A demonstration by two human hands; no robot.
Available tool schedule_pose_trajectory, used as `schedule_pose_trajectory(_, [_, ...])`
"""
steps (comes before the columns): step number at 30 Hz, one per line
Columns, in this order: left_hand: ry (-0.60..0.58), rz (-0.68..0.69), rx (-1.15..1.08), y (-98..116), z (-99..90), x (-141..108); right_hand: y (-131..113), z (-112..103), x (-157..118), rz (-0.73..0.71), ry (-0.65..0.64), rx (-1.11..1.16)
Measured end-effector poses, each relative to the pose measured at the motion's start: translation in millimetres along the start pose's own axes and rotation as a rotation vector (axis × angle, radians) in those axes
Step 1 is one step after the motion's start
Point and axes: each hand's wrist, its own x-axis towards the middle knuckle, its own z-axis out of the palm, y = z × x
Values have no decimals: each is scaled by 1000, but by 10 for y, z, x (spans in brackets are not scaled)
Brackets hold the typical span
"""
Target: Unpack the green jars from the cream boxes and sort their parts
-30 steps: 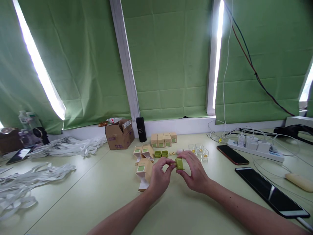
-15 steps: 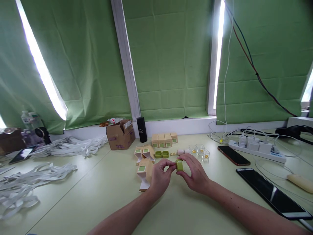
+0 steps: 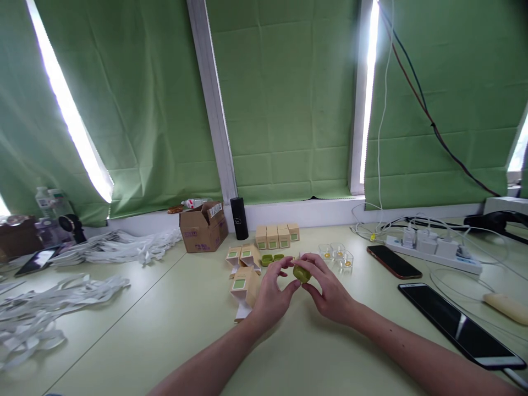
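Observation:
A small green case [image 3: 302, 273] with rounded corners is held above the table between my two hands. My left hand [image 3: 275, 287] grips its left side with thumb and fingertips. On the other side, my right hand [image 3: 326, 287] pinches it between thumb and fingers. Just behind my left hand lies an opened green case [image 3: 272, 258], partly hidden by my fingers. An open kraft paper box [image 3: 245, 286] with a green window stands left of my left hand, and two more such boxes [image 3: 242, 256] stand behind it. Clear cups [image 3: 338, 254] with small gold-coloured pieces sit beyond my right hand.
A row of closed kraft boxes [image 3: 277, 236] stands at the back near a black cylinder [image 3: 238, 219] and a cardboard carton [image 3: 203, 226]. White strips [image 3: 78, 297] cover the left. Two phones [image 3: 457, 324] and a power strip [image 3: 433, 254] with cables lie right.
The green case has been tilted and turned between my fingers. My left fingers have risen over its top edge, and my right hand has shifted slightly towards me.

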Motion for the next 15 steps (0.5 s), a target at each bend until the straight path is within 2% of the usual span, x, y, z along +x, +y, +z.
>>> schedule_pose_trajectory(11, [-52,145,68,-44,0,-27,18,-15,-5,-123,28,-76])
schedule_pose_trajectory(15, [-46,145,94,-16,9,-24,1,-33,-1,-145,14,-74])
